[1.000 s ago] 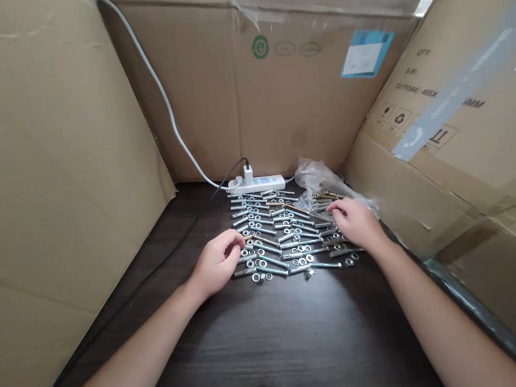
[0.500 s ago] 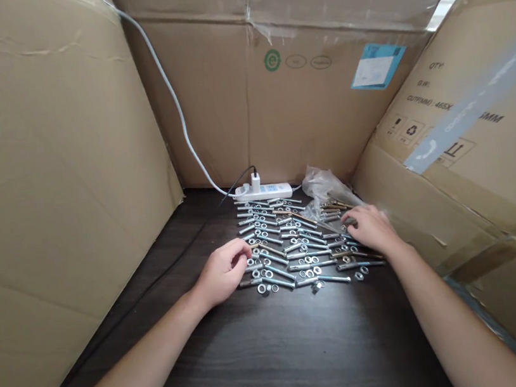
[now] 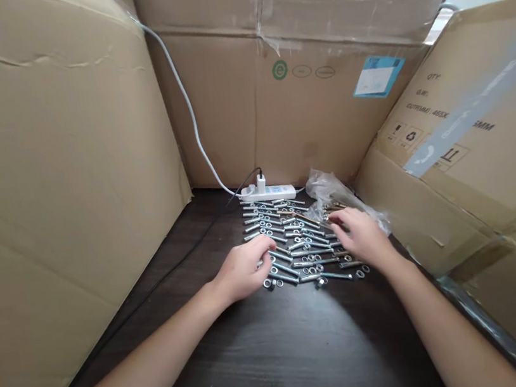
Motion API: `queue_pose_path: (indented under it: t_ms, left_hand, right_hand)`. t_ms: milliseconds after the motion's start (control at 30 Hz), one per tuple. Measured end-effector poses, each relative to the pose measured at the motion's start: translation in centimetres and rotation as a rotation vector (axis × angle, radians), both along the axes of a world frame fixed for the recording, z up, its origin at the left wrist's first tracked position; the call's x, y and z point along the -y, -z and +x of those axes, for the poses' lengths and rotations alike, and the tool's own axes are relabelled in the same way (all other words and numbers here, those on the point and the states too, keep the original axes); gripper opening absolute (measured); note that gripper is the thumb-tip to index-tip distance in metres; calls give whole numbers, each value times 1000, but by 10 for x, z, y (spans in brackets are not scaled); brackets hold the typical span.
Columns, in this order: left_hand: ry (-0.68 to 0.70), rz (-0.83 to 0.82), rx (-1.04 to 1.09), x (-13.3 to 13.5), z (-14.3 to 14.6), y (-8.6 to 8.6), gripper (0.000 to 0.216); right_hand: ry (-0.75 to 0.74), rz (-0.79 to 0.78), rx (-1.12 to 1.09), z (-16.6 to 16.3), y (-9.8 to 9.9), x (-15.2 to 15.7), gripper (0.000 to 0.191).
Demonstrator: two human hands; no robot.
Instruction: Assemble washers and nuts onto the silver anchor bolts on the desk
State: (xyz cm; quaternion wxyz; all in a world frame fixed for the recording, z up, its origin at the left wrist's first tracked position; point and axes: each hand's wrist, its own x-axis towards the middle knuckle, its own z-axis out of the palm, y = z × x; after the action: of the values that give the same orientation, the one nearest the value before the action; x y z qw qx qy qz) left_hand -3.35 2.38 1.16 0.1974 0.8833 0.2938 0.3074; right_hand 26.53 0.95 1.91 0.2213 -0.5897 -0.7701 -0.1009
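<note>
Rows of silver bolts point(image 3: 293, 240) with loose washers and nuts point(image 3: 314, 269) lie on a dark wooden table point(image 3: 280, 350). My left hand point(image 3: 244, 271) rests palm down on the left end of the rows, fingers curled over the bolts; whether it grips one is hidden. My right hand point(image 3: 359, 237) lies on the right end of the rows, fingers bent down onto the bolts near a crumpled clear plastic bag point(image 3: 334, 189) that holds more bolts.
Cardboard boxes point(image 3: 51, 158) wall in the table on the left, back and right. A white power strip point(image 3: 270, 192) with a plugged-in adapter sits at the back, its white cable point(image 3: 190, 120) running up the cardboard. A thin black cable crosses the table's left side.
My left hand has slid right and forward onto the bolt rows. My right hand has shifted slightly left, away from the bag. The camera has tilted a little.
</note>
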Motion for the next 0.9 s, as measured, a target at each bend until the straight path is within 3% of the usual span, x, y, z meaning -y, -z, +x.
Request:
queue_pose_path:
  t_ms: [133,233,467,900]
  left_hand:
    - [37,102,-84,-1,11,-3,23]
    - [44,125,-100,-3,9,1,23]
    - [127,104,-164,-3,2,0,13]
    - [139,76,-169,-2,5,1,14]
  right_hand:
    - [-221,-5,-64,-60,-4,20,17]
    - [-334,-47,-75,-82,3,31,19]
    - [-397,-70,-120,-80,19,36,20]
    - [-416,-65,-189,-85,19,41,20]
